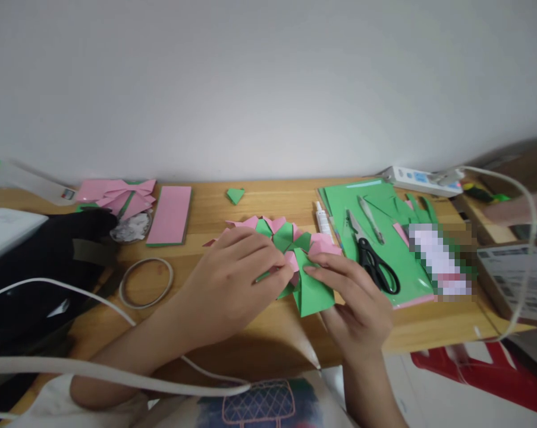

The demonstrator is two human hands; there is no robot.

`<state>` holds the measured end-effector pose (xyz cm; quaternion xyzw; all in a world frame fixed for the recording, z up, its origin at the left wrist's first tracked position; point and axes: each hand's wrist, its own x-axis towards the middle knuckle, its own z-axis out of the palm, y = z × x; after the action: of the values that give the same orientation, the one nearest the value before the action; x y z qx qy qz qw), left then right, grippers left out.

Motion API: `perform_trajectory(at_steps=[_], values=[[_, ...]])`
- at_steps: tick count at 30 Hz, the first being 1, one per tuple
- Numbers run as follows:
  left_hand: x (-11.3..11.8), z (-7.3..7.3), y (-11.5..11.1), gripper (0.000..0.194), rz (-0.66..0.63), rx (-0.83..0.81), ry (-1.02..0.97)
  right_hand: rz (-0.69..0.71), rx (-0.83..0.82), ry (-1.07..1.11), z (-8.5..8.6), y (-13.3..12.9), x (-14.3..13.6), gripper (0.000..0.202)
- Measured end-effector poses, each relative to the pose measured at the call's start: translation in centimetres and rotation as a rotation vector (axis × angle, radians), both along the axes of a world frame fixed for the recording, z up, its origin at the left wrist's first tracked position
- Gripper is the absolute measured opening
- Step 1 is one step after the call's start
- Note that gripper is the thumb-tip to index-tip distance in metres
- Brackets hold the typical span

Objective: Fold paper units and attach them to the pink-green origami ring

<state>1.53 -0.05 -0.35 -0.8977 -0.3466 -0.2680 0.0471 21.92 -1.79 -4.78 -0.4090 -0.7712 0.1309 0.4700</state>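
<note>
Both hands hold a round pink and green folded-paper piece [283, 235] above the wooden table. My left hand [236, 270] is closed on its left side, thumb and fingertips pinched at a pink fold near the middle. With thumb underneath and fingers on top, my right hand [355, 294] grips a green flap at the near right edge. The left hand covers part of the piece. Beyond it lies a small green folded scrap [235, 195]. A white glue tube [323, 220] lies just past the right hand.
Black-handled scissors [370, 255] and a pen-like tool [371, 220] rest on green paper sheets [339, 205]. At left are a pink paper stack [170, 215], a pink paper bow [128, 196] and a tape roll [145, 283]. A power strip [422, 180] sits back right; white cables [161, 380] cross the left foreground.
</note>
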Motion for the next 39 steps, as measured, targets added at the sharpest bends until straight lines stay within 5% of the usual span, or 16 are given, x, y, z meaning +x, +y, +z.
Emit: perform_trajectory(at_steps=[12, 19, 25, 30, 34, 39], values=[[0.0, -0.5, 0.1, 0.012, -0.025, 0.003, 0.014, 0.083, -0.068, -0.024, 0.5, -0.4, 0.6, 0.033], [-0.2, -0.4, 0.1, 0.011, -0.028, -0.128, -0.038, 0.076, -0.077, -0.022, 0.5, -0.4, 0.7, 0.039], [-1.9, 1.2, 0.2, 0.031, 0.027, -0.269, -0.059, 0.085, -0.101, -0.003, 0.5, -0.1, 0.6, 0.038], [-3.7, 2.4, -0.5, 0.023, 0.056, -0.325, -0.051, 0.141, -0.121, -0.074, 0.8, -0.3, 1.1, 0.031], [-3.2, 0.4, -1.9, 0.022, 0.003, -0.453, -0.029, 0.169, -0.096, -0.180, 0.9, -0.8, 1.7, 0.027], [-1.4, -2.6, -3.4, 0.019, 0.098, -0.528, -0.147, 0.187, -0.069, -0.233, 0.4, -1.5, 1.9, 0.026]])
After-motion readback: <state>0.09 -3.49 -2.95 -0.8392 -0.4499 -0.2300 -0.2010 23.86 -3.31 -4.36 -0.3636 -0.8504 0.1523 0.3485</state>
